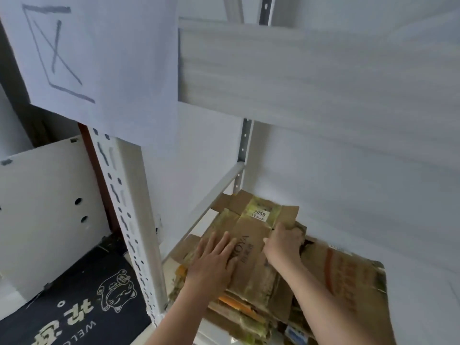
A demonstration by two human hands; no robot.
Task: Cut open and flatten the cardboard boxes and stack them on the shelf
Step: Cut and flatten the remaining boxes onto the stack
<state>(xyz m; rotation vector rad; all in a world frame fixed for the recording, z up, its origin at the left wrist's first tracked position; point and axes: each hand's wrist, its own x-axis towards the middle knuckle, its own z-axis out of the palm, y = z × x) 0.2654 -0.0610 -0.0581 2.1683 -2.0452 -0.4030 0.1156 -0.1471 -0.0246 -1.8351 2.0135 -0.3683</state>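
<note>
Two bare forearms are seen entering from the 6 o'clock edge, reaching up and forward onto a pile of flattened cardboard boxes (251, 302) that lies on the lower shelf (174, 265) of a white metal rack. The top flattened box (251, 235) is found directly under and between the two hands — its far end extends toward 12 o'clock beyond the fingertips, its near end toward 6 o'clock beneath the wrists.

This top box is brown, creased and worn, marked with yellow-green patches, dark lettering down its middle, and a small white label (259, 215) printed "2959" near its far end. Layered edges of other flattened boxes, some orange-striped, are seen beneath it. A larger brown sheet with orange print (348, 277) lies at 3 o'clock of the pile, partly under it.

The left hand (214, 260) is laid flat on the top box, palm down, fingers straight and slightly spread. The right hand (283, 241) is curled over the box's right-hand edge — fingers wrapped round the cardboard there.

At 9 o'clock a perforated white upright (129, 220) is seen, and beyond it a dark doormat (82, 302) with a cat drawing. A wooden upper shelf board (298, 75) is seen at 12 o'clock, and a paper sheet (74, 53) with a crossed box at 10 o'clock.
</note>
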